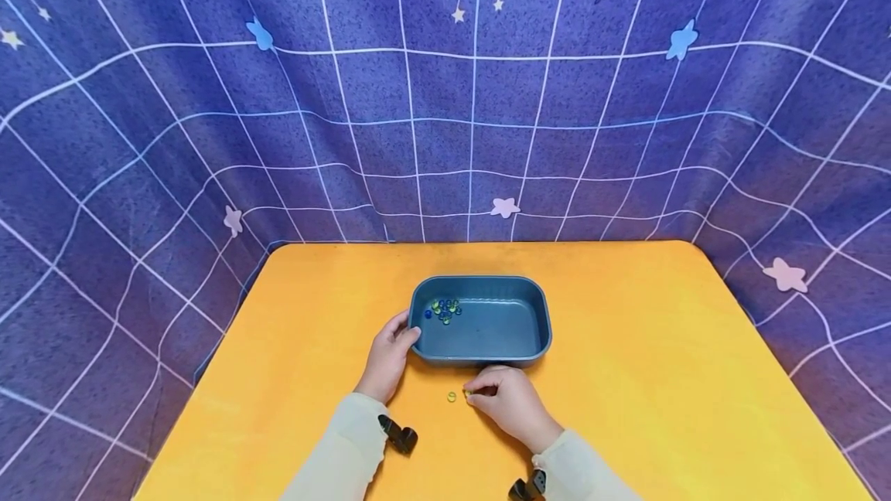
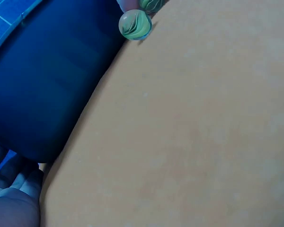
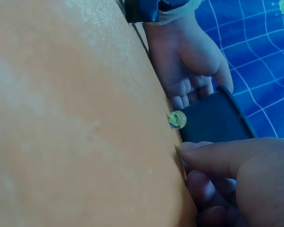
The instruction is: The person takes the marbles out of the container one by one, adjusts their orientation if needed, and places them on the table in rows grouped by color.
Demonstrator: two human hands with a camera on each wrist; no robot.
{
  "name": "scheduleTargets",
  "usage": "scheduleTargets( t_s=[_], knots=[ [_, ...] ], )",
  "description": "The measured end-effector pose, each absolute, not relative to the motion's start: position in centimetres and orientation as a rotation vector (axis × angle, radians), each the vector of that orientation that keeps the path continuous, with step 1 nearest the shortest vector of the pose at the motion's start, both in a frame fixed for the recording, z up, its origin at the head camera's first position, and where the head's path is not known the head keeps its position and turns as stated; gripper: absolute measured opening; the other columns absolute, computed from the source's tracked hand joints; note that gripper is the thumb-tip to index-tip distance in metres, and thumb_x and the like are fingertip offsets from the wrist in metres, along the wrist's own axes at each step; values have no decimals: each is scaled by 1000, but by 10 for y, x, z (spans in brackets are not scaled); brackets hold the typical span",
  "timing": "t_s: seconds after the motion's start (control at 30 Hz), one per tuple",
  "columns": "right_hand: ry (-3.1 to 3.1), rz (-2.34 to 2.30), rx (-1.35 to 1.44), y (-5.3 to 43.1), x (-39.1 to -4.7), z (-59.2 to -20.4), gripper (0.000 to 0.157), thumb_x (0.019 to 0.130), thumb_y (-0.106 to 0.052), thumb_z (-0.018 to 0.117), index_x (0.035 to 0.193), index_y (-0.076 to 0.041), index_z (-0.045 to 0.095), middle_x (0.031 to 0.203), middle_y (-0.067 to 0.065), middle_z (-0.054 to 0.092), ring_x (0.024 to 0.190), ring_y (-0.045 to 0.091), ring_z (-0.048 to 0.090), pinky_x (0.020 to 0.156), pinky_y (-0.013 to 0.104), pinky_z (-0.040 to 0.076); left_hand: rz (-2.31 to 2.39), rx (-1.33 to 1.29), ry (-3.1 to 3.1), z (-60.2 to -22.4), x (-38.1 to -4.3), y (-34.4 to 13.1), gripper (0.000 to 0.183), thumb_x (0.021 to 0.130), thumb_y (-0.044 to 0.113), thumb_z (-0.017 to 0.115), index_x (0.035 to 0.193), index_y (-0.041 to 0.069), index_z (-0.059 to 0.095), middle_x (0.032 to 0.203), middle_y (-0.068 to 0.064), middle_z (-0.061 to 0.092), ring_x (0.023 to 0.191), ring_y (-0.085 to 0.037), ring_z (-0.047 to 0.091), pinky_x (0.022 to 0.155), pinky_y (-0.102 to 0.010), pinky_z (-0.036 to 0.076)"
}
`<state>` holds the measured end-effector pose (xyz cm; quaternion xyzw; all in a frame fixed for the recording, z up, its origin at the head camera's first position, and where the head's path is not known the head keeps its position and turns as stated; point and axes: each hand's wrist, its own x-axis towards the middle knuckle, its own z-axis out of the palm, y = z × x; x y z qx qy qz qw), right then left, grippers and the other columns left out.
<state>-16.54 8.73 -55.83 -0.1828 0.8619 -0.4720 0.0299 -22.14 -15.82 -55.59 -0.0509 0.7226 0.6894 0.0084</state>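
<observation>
My yellow table bears the blue tray. My left hand grips its left end, likely to steady it; my right hand pinches, fingertips suiting something small. Walls contain the marble cluster; outside, one loose marble sits near the pinched marble.

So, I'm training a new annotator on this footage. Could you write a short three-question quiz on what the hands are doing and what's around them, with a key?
1. What does the left hand grip?
A) a marble
B) the left end of the tray
C) the curtain

2. True or false: the right hand is inside the tray.

3. Fill in: the loose yellowish marble, apart from both hands, lies on the ____.

Key:
1. B.
2. False; it is in front of the tray, pinching another marble.
3. Table.
</observation>
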Motion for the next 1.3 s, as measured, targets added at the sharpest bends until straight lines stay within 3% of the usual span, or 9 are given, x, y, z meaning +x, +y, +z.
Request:
scheduleTargets(
  t_s=[0.47, 1.3],
  knots=[
    [2689, -1514, -568, 82, -162, -558, 17, 82, -6, 86, 94, -18, 84, 90, -13, 70, 79, 5, 63, 70, 25, 56, 2137, -150, 2281, -553, -221, -161, 47, 105, 25, 61, 149, 13, 54, 151, -6, 53, 142, -23, 47, 117, -42, 37],
    [2717, -1451, -509, 83, -159, -552, 16, 81, -7, 87, 91, -18, 81, 87, -11, 68, 72, 4, 57, 64, 24, 52, 2088, -194, 2295, -556, -221, -159, 47, 104, 31, 62, 149, 19, 54, 151, 2, 53, 143, -19, 46, 118, -41, 36]
  ],
)
